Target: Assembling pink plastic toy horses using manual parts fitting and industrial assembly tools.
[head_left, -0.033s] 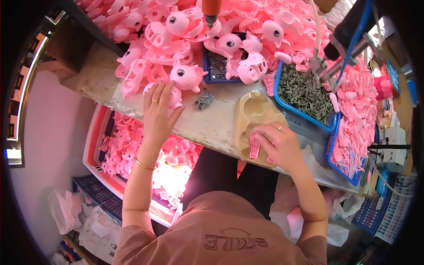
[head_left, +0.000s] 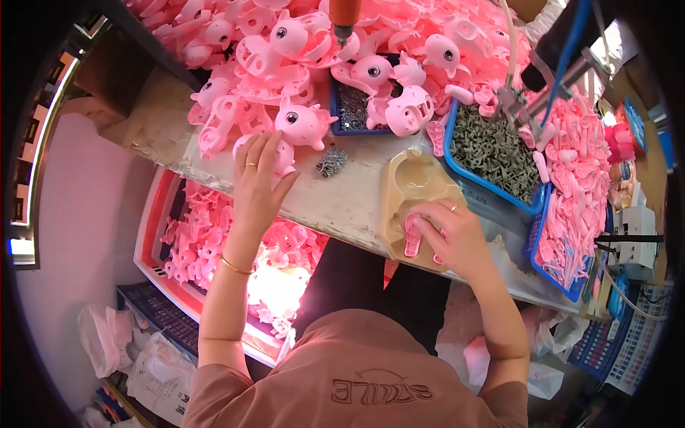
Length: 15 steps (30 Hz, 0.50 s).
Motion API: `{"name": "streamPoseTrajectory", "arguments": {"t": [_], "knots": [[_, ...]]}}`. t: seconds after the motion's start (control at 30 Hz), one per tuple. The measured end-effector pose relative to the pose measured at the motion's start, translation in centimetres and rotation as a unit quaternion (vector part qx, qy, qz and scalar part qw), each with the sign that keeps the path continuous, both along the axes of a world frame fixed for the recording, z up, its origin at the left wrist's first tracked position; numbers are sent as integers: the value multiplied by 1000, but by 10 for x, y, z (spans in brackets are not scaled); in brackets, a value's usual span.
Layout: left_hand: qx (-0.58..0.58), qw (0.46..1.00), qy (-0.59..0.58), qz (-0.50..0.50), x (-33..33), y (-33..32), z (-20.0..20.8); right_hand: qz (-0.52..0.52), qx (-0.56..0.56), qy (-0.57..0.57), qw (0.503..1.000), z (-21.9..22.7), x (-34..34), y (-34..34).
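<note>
Two bare hands are at work over one table [head_left: 342,207]. The left hand [head_left: 258,167], left of the frame's centre, is spread flat rather than curled: four fingers lie long and close together, the thumb stands apart, and the palm faces down. Its fingers lie over a rounded light pink piece [head_left: 284,158]; whether they grip it or only rest on it cannot be told. Just above this hand sits one pink animal-shaped shell [head_left: 307,125] with a dark eye.

The right hand [head_left: 455,234], right of centre, is partly closed, with thumb and fingers bent downward. They touch the top of one slim pink part [head_left: 412,241] at the lower half of a single tan mould [head_left: 392,203]; a firm pinch cannot be made out. A second pink bit [head_left: 437,258] shows beneath the hand, mostly hidden.

Between the hands, nearer the left, lies one grey spiky clump [head_left: 332,162]. Three blue containers stand at the centre top and right: a tray of small silvery pieces [head_left: 334,107], a tray of grey-green pieces [head_left: 449,135], and a basket of slender pink parts [head_left: 534,241]. One orange tool [head_left: 344,11] hangs at the top edge. The pink heap [head_left: 250,60] across the top is too tangled to count, though at least four eyed shells show in it. One red-and-white crate [head_left: 153,227], lower left, holds more pink parts, also uncountable.
</note>
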<state>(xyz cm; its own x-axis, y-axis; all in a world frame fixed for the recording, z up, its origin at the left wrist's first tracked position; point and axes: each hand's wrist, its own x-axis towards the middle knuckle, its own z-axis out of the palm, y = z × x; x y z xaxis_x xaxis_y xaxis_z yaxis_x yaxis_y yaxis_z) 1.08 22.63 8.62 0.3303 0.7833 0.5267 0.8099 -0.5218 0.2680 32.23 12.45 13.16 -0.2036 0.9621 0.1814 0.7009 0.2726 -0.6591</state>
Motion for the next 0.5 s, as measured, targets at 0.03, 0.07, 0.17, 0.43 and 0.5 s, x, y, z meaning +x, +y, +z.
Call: {"name": "streamPoseTrajectory", "arguments": {"t": [0.03, 0.07, 0.17, 0.43, 0.5], "knots": [[-1, 1000, -27, -1, -1, -1, -2, 0, 11, -3, 1000, -1, 0, 1], [-2, 999, -54, -3, 0, -2, -3, -1, 22, -7, 1000, -2, 0, 1], [17, 998, -51, 11, 0, -6, -2, -9, 40, -3, 999, 0, -1, 1], [84, 990, -102, -49, 11, -26, 6, -7, 60, 16, 998, 7, -13, -3], [85, 989, -103, -58, 15, -31, 7, -4, 74, 17, 997, 6, -16, -4]]}}
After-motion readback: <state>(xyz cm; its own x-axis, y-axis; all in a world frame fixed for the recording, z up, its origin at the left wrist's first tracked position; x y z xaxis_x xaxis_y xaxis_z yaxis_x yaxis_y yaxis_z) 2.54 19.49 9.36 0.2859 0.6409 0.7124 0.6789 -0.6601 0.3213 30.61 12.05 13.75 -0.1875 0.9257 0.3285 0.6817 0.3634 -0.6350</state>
